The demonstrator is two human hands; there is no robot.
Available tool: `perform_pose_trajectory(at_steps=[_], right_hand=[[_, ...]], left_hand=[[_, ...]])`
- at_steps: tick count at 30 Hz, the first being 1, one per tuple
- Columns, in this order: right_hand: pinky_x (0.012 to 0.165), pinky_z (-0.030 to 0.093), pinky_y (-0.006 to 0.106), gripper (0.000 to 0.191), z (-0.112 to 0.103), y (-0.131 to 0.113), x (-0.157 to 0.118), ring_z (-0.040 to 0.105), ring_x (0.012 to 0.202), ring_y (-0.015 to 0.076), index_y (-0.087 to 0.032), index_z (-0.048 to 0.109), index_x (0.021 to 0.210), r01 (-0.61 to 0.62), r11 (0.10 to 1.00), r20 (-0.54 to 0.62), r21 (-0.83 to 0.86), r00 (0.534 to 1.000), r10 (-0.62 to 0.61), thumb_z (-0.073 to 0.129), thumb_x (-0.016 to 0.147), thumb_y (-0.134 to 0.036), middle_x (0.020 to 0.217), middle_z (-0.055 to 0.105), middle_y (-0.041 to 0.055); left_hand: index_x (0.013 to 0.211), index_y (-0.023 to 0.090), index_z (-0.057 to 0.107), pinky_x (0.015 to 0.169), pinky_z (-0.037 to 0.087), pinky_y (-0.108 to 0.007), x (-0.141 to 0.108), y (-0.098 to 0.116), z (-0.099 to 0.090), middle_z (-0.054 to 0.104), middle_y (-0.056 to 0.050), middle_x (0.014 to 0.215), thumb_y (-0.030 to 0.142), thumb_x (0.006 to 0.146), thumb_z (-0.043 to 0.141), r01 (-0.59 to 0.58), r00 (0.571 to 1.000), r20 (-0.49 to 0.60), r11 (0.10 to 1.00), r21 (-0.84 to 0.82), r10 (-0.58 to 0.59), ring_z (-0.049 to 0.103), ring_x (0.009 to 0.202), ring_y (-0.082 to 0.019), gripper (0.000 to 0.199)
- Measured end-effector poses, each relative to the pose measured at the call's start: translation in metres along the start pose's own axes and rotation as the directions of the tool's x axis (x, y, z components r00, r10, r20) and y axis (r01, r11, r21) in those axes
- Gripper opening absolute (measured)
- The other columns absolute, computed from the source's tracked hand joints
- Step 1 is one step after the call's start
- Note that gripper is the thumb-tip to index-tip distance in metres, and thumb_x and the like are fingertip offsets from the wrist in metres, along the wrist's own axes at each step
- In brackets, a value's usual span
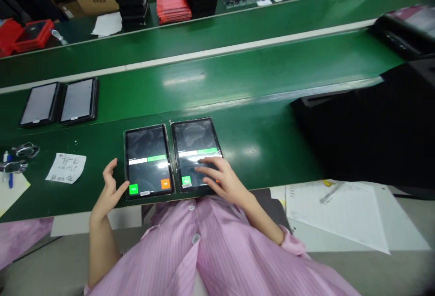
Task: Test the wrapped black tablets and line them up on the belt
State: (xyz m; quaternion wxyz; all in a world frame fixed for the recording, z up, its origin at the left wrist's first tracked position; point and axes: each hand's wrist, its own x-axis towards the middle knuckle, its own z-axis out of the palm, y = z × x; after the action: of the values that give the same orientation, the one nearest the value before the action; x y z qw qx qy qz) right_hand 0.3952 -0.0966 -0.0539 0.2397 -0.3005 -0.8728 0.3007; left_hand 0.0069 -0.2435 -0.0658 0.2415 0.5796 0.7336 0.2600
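Two tablets lie side by side at the front edge of the green bench, their dark screens lit with a white and green bar and coloured squares below. By the lower left corner of the left tablet [148,169] is my left hand [108,192], thumb and fingers apart, the thumb tip close to its green square. My right hand [224,180] spreads over the lower right part of the right tablet [193,137] and hides some of its screen. Whether those fingertips touch the glass, I cannot tell. Neither hand holds anything.
Two more tablets [77,100] lie at the left on the conveyor belt [238,69]. A handwritten note [66,168] is on the bench at left. Black material [370,128] covers the right side. Behind the belt stand stacked black tablets [129,1] and red sleeves [173,7].
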Motion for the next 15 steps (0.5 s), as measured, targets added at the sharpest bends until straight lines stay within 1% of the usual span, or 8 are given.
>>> perform_pose_trajectory(at_steps=[2,4,6,8,9,11,13,15], right_hand=[[0.108,0.035,0.059,0.032,0.01,-0.007,0.006,0.049,0.127,0.0342,-0.033,0.072,0.119,0.118,0.989,0.099,-0.089,0.989,-0.109,0.053,0.098,-0.048,0.138,0.056,0.0119],[0.113,0.021,0.066,0.033,0.015,-0.012,0.01,0.042,0.134,0.0374,-0.033,0.076,0.11,0.199,0.967,0.172,-0.161,0.97,-0.171,0.057,0.095,-0.055,0.147,0.05,0.0102],[0.114,0.01,0.07,0.036,0.012,-0.014,0.011,0.038,0.137,0.0392,-0.034,0.076,0.108,0.214,0.953,0.197,-0.213,0.965,-0.173,0.058,0.092,-0.06,0.153,0.045,0.0082],[0.114,0.006,0.072,0.043,0.001,-0.01,0.01,0.034,0.139,0.0408,-0.037,0.071,0.122,0.159,0.953,0.145,-0.258,0.982,-0.124,0.056,0.092,-0.063,0.157,0.04,0.0084],[0.114,0.008,0.072,0.047,-0.007,-0.005,0.009,0.033,0.14,0.041,-0.037,0.065,0.13,0.1,0.958,0.086,-0.27,0.993,-0.08,0.054,0.093,-0.062,0.158,0.037,0.0095],[0.115,0.018,0.068,0.051,-0.02,0.011,0.009,0.033,0.141,0.0385,-0.035,0.053,0.144,-0.054,0.971,-0.065,-0.234,0.997,0.04,0.049,0.097,-0.056,0.157,0.037,0.0122],[0.113,0.031,0.061,0.052,-0.027,0.036,0.016,0.039,0.138,0.0344,-0.032,0.046,0.148,-0.192,0.975,-0.19,-0.115,0.967,0.169,0.046,0.1,-0.05,0.15,0.044,0.0134],[0.109,0.04,0.055,0.053,-0.025,0.066,0.031,0.048,0.13,0.0321,-0.028,0.047,0.147,-0.287,0.957,-0.27,0.042,0.919,0.287,0.047,0.098,-0.048,0.14,0.054,0.0136]], left_hand=[[0.151,0.028,0.004,0.122,0.022,-0.061,0.001,-0.003,0.005,0.013,-0.018,0.162,0.046,0.097,0.046,-0.036,0.997,0.057,0.989,-0.146,0.045,0.02,0.152,-0.034,0.07],[0.151,0.025,0.005,0.121,0.019,-0.063,0.002,-0.004,0.009,0.008,-0.02,0.164,0.045,0.096,0.05,-0.079,0.988,0.113,0.975,-0.209,0.105,0.015,0.153,-0.036,0.074],[0.152,0.023,0.006,0.121,0.015,-0.064,0.002,-0.006,0.01,0.002,-0.022,0.164,0.044,0.094,0.055,-0.095,0.981,0.154,0.985,-0.146,0.118,0.006,0.154,-0.038,0.078],[0.153,0.023,0.006,0.12,0.015,-0.065,0.002,-0.008,0.007,0.0,-0.023,0.164,0.044,0.093,0.058,-0.094,0.976,0.193,0.995,-0.021,0.096,0.001,0.154,-0.039,0.083],[0.154,0.023,0.004,0.119,0.017,-0.065,0.003,-0.008,0.005,-0.001,-0.024,0.164,0.044,0.092,0.059,-0.096,0.974,0.21,0.995,0.031,0.087,0.001,0.154,-0.04,0.085],[0.155,0.023,-0.002,0.118,0.021,-0.064,0.01,-0.006,-0.002,-0.006,-0.026,0.164,0.046,0.092,0.059,-0.109,0.965,0.247,0.99,0.088,0.084,0.0,0.154,-0.04,0.09],[0.156,0.023,-0.005,0.118,0.024,-0.063,0.027,0.003,-0.009,-0.01,-0.025,0.164,0.05,0.093,0.058,-0.124,0.956,0.281,0.984,0.127,0.084,-0.002,0.154,-0.039,0.093],[0.157,0.026,0.005,0.117,0.021,-0.065,0.054,0.022,-0.012,-0.011,-0.022,0.166,0.055,0.093,0.056,-0.157,0.946,0.315,0.963,0.218,0.083,-0.004,0.154,-0.041,0.087]])
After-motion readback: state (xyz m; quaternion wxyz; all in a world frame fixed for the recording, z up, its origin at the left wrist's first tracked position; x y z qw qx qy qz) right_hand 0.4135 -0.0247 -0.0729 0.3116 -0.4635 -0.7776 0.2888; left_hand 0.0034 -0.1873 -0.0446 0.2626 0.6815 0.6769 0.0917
